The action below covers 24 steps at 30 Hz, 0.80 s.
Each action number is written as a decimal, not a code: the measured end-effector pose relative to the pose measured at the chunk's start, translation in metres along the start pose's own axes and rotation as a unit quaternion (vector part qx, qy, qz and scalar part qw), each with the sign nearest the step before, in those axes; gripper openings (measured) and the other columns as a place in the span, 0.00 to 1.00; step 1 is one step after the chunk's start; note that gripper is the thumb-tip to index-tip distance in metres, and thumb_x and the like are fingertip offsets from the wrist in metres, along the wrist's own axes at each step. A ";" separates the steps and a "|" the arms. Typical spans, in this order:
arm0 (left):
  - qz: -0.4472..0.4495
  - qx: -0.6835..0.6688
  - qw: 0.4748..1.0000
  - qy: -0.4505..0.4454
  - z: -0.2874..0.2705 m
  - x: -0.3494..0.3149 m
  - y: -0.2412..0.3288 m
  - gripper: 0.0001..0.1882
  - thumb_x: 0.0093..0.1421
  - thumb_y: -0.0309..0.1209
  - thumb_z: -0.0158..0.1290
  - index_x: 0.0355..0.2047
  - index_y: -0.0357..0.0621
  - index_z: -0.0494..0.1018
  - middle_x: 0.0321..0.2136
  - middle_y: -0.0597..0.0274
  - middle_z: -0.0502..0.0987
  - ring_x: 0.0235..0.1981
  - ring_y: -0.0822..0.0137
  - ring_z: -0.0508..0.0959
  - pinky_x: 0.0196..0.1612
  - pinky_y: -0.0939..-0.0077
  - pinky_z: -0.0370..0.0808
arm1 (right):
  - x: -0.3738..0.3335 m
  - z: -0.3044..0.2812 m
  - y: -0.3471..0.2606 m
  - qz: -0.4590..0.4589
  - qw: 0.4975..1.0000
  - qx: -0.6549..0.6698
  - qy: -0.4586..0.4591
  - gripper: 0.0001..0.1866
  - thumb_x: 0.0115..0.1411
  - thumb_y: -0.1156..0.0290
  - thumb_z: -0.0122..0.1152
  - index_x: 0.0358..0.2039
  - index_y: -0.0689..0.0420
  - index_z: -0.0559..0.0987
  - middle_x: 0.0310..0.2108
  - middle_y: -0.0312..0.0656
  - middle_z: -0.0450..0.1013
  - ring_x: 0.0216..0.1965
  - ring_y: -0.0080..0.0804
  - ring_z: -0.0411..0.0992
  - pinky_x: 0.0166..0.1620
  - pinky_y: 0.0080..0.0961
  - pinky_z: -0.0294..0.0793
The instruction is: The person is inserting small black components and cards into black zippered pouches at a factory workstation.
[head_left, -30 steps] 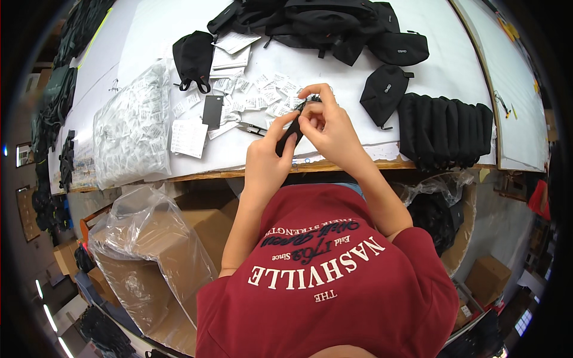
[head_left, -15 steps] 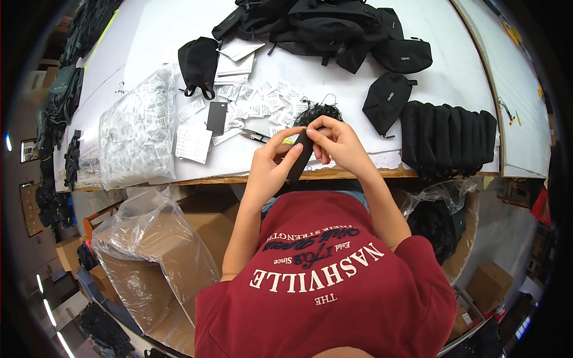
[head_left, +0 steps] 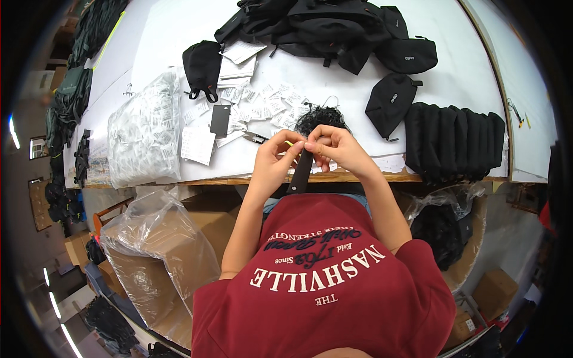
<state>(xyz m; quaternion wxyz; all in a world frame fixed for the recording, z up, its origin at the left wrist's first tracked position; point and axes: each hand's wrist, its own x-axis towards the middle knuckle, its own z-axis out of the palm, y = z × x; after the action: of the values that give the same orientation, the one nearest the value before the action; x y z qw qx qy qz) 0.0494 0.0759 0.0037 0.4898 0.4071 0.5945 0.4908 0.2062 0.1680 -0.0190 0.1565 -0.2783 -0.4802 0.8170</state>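
Observation:
A long black hang tag (head_left: 300,173) dangles just beyond the table edge, in front of my chest. My left hand (head_left: 276,158) and my right hand (head_left: 337,150) meet at its top end, with thumbs and fingertips closed on it. Any thin cord in the pinch is too small to make out. Right behind my hands lies a tangled bundle of black strings (head_left: 322,119). Small metal thread snips (head_left: 255,137) rest left of them. Another black tag (head_left: 220,121) lies flat among many loose white labels (head_left: 262,106).
A clear bag of white labels (head_left: 145,134) and a white card (head_left: 198,145) sit at left. Black pouches (head_left: 391,106) lie right and behind, a row of them (head_left: 453,143) at the right edge. Below the table stand plastic-lined cartons (head_left: 161,238).
My fingertips have come together at the tag's top end. The tag, gripped partway down before, now hangs lower with more of its length showing.

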 end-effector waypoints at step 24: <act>0.097 0.167 0.981 0.036 -0.003 0.013 -0.022 0.05 0.63 0.27 0.47 0.35 0.38 0.66 0.27 0.62 0.72 0.25 0.73 0.70 0.29 0.80 0.67 | 0.006 0.002 0.013 -0.006 0.999 0.050 -0.015 0.12 0.64 0.62 0.52 0.32 0.59 0.73 0.18 0.38 0.72 0.16 0.20 0.70 0.21 0.12 0.68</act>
<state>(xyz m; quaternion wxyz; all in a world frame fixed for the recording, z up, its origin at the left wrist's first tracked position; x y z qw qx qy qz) 0.0442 0.0840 -0.0203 0.3431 0.5209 0.6430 0.4443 0.2009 0.1634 -0.0319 0.1674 -0.2553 -0.4430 0.8430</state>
